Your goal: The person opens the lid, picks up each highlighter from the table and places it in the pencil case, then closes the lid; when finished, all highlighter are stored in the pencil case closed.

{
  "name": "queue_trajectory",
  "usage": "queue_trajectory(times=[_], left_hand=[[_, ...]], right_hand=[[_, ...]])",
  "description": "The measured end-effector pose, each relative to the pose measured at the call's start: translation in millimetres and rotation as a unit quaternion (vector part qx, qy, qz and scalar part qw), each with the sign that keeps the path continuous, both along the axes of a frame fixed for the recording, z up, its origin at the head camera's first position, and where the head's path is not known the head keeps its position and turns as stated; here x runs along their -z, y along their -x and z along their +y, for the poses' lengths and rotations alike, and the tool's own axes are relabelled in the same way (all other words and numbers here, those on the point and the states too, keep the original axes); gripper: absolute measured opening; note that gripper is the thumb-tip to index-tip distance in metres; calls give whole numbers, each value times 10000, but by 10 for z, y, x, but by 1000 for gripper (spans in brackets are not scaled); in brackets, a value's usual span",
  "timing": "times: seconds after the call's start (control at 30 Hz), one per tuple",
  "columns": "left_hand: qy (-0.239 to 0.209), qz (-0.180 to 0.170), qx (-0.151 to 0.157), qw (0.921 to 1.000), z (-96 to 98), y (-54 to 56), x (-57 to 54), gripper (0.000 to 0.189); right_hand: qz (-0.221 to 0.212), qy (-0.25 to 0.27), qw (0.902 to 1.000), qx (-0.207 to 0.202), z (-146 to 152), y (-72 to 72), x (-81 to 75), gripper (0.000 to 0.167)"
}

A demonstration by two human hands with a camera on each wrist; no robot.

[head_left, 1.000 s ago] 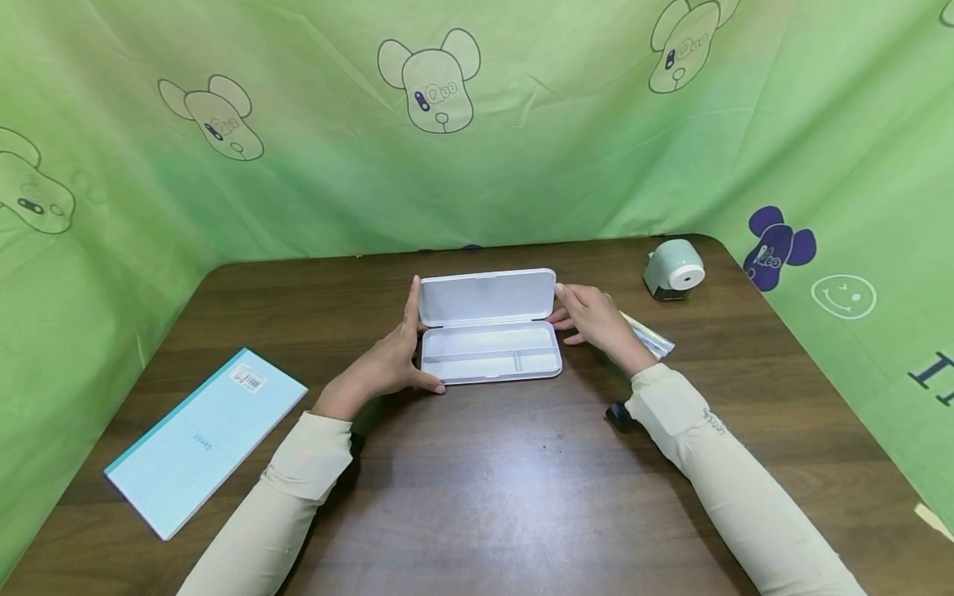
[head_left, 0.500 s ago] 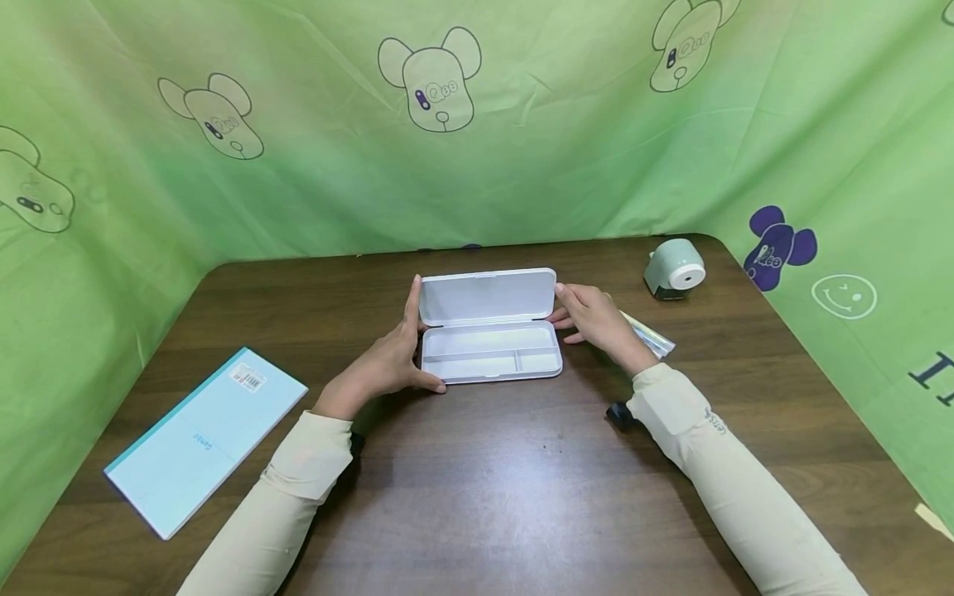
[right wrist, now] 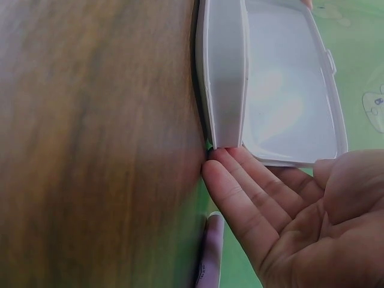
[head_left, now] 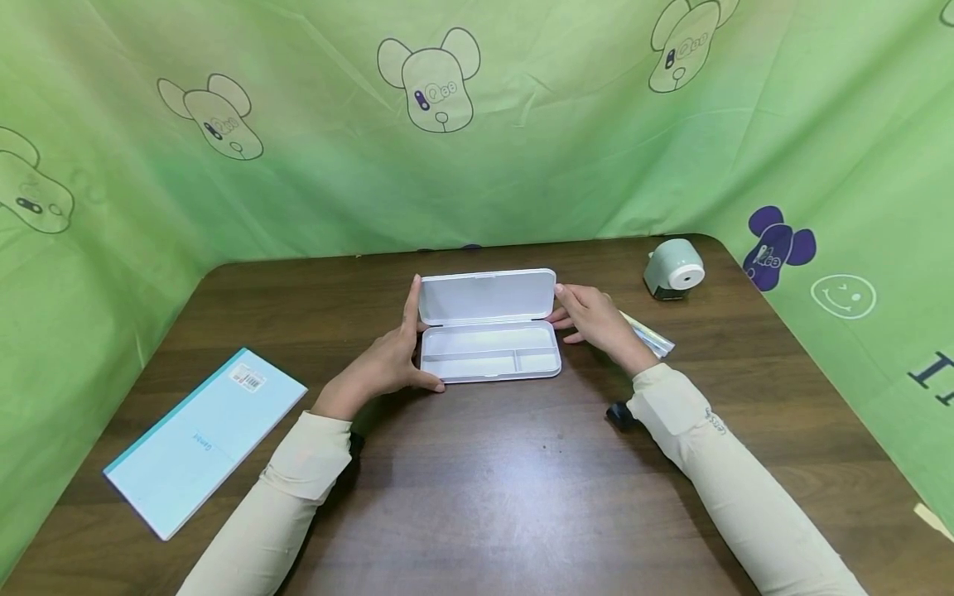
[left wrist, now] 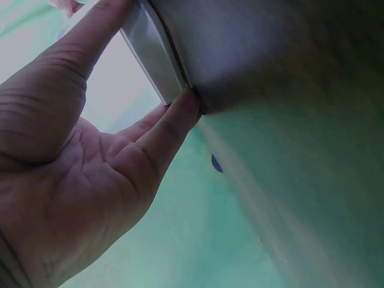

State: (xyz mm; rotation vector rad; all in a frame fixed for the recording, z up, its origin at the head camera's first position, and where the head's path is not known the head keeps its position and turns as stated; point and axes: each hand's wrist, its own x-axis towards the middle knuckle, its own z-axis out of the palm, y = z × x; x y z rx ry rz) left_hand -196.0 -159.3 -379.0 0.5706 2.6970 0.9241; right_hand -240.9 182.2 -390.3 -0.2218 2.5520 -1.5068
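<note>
A white pencil case lies on the table with its lid raised at the back. Dividers split its bare inside into a long compartment and shorter ones. My left hand spans the left end, thumb at the front corner and one finger straight up beside the lid. In the left wrist view, fingertips touch the case wall. At the right end is my right hand, its thumb against the lid's edge. The right wrist view shows its nearly straight fingers touching the end wall of the case.
Slim pale stationery lies partly hidden behind the right wrist; a purple stick-shaped item shows in the right wrist view. A pale green pencil sharpener stands at the back right. A light blue notebook lies at the left.
</note>
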Motion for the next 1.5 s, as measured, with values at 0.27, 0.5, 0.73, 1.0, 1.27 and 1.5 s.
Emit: queue_trajectory(times=[0.27, 0.5, 0.73, 1.0, 1.27, 1.5], left_hand=[[17, 29, 7, 10000, 16, -5, -5, 165], [-22, 76, 58, 10000, 9, 2, 4, 165], [-43, 66, 51, 10000, 10, 2, 8, 165], [-130, 129, 128, 9998, -24, 44, 73, 166], [-195, 250, 101, 9994, -111, 230, 354, 175], [-121, 359, 120, 9992, -148, 278, 431, 174]], right_hand=[[-48, 4, 10000, -22, -1, -19, -18, 58], [-70, -16, 10000, -17, -8, -28, -23, 57], [-31, -69, 10000, -12, -19, -29, -28, 56], [-43, -87, 10000, 5, -14, -26, -24, 55], [-30, -60, 10000, 29, -26, -32, -29, 54], [-10, -51, 10000, 41, -34, -37, -36, 53]])
